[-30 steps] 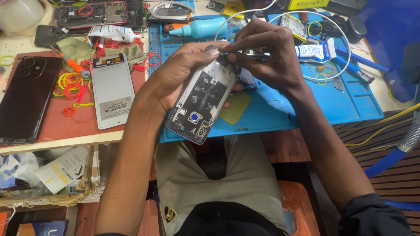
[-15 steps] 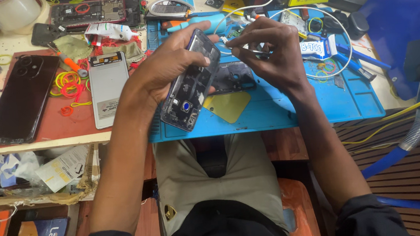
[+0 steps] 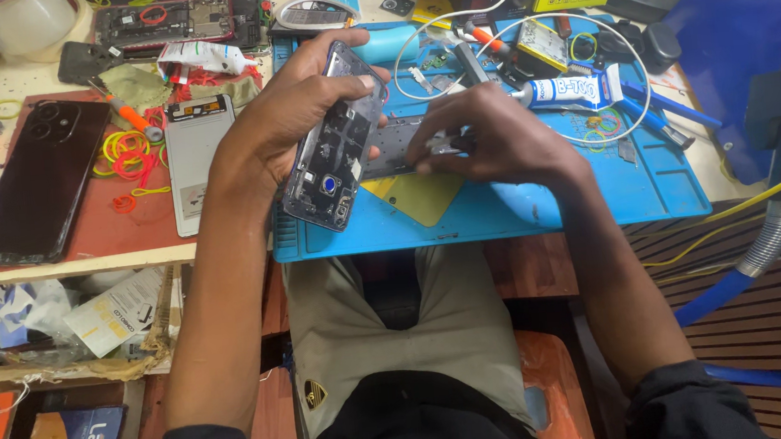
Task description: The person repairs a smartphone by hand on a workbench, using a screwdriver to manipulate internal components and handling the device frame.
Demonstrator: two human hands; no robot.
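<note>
A cluttered workbench (image 3: pixel 4 268) carries a blue mat (image 3: pixel 657 189) and a black phone (image 3: pixel 39 182).

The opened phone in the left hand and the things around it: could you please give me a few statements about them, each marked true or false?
1. The left hand holds the opened phone tilted above the blue mat. True.
2. The right hand is raised well above the mat. False: it rests low on the mat, fingertips on a small part.
3. A yellow sheet lies on the mat beneath the hands. True.
4. The black phone lies on the blue mat. False: it lies on the reddish mat at the left.
5. Coloured rubber bands lie beside the black phone. True.
</note>
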